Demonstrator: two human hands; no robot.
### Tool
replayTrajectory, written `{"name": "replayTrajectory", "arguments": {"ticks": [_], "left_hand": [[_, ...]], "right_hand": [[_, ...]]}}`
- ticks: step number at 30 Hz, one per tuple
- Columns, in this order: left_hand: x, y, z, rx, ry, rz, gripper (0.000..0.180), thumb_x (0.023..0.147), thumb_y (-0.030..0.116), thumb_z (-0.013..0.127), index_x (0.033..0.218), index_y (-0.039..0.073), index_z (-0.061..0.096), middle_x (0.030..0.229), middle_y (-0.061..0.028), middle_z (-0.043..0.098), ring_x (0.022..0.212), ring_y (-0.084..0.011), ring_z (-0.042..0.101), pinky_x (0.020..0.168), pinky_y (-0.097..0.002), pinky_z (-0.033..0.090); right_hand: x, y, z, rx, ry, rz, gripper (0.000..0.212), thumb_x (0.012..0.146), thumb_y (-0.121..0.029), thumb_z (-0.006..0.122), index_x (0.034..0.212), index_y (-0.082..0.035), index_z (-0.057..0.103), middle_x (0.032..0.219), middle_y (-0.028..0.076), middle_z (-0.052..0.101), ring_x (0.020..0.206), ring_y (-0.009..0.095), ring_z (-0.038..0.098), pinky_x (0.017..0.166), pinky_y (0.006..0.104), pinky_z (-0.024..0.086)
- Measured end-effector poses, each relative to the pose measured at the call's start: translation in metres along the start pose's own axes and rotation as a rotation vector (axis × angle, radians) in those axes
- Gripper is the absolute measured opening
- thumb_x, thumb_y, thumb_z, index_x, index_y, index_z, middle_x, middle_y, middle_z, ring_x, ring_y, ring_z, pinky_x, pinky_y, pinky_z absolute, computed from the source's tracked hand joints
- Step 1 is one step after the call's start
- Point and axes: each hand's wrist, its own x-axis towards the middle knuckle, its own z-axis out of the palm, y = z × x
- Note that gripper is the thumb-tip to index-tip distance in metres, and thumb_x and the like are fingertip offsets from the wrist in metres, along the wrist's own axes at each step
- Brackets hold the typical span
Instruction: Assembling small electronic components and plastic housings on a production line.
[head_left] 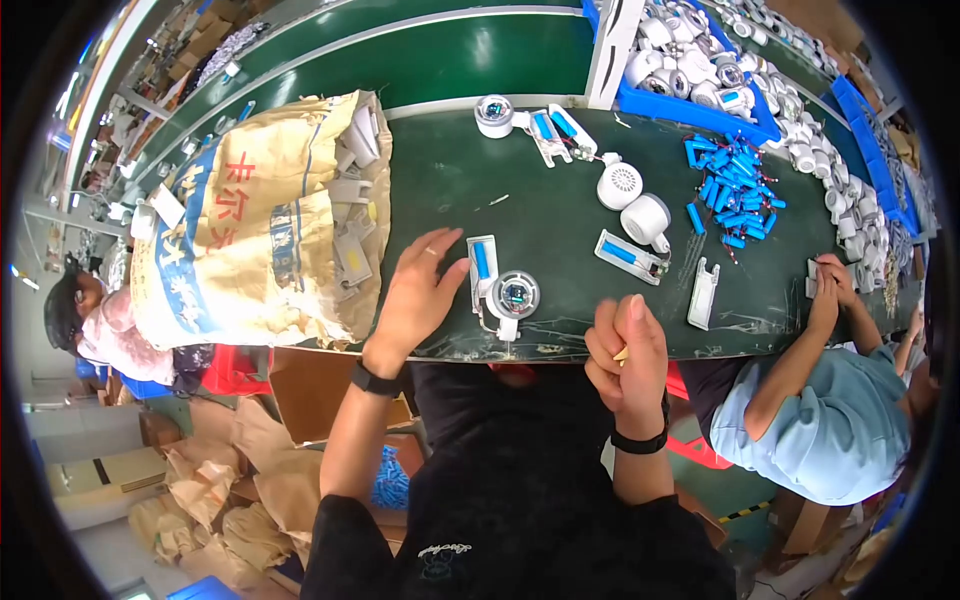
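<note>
The left hand (415, 295) is loosely spread; just beside it, at its three o'clock, a round white device head (515, 294) lies on the tabletop (425, 180). The right hand (632, 350) curls around a small yellowish piece (621, 355). Blue cylindrical cells (735, 190) heap at its one o'clock.

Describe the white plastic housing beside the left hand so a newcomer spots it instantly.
From the big tan paper sack on the dark green worktable, go right to the person's left hand. Just right of it lies a narrow white plastic housing holding one blue cylinder. Of the blue-filled housings, it's leftmost and closest to that hand.
</note>
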Motion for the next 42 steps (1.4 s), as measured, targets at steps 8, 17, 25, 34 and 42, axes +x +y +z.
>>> {"name": "replayTrajectory", "arguments": {"ticks": [8,17,25,34,42], "left_hand": [[0.031,-0.022,-0.001,0.149,-0.417,0.495,0.071,0.075,-0.018,0.050,0.138,0.012,0.059,0.147,-0.0143,0.052,0.138,-0.0386,0.044,0.114,-0.0430,0.039],[0.013,-0.020,-0.020,0.172,-0.281,0.388,0.044,0.078,0.002,0.070,0.122,0.002,0.067,0.125,-0.0137,0.059,0.118,-0.0339,0.055,0.100,-0.0399,0.048],[0.042,-0.026,-0.004,0.289,-0.092,0.297,0.040,0.079,0.010,0.076,0.117,0.002,0.067,0.114,-0.0149,0.060,0.108,-0.0337,0.059,0.094,-0.0418,0.050],[0.030,-0.030,-0.035,0.344,0.117,0.153,0.039,0.084,0.010,0.075,0.121,0.000,0.065,0.119,-0.0175,0.066,0.115,-0.0376,0.060,0.098,-0.0421,0.050],[0.010,-0.068,-0.088,0.459,0.246,-0.363,0.029,0.089,0.016,0.069,0.111,-0.004,0.068,0.104,-0.0268,0.067,0.097,-0.0415,0.066,0.084,-0.0465,0.052]], "right_hand": [[0.009,0.035,-0.025,-0.019,-0.051,0.096,0.033,0.112,-0.033,0.037,0.095,-0.008,0.049,0.074,0.001,0.048,0.048,0.003,0.025,0.034,0.0184,0.024],[0.040,0.051,0.005,-1.315,0.106,-0.148,0.071,0.081,-0.031,0.085,0.137,0.001,0.055,0.083,0.013,0.072,0.078,0.028,0.072,0.069,0.0352,0.053],[0.118,0.032,-0.005,-1.558,0.174,-0.402,0.047,0.079,-0.024,0.084,0.115,-0.002,0.064,0.092,0.019,0.073,0.085,0.037,0.071,0.071,0.0436,0.055],[0.163,0.018,-0.005,-1.601,0.297,-0.339,0.068,0.082,-0.039,0.081,0.130,0.003,0.057,0.088,0.025,0.071,0.084,0.042,0.070,0.070,0.0466,0.054],[0.134,0.050,0.053,-0.846,-0.135,-0.180,0.046,0.109,-0.041,0.047,0.089,-0.004,0.067,0.062,-0.005,0.044,0.054,0.004,0.038,0.050,0.0262,0.031]]}}
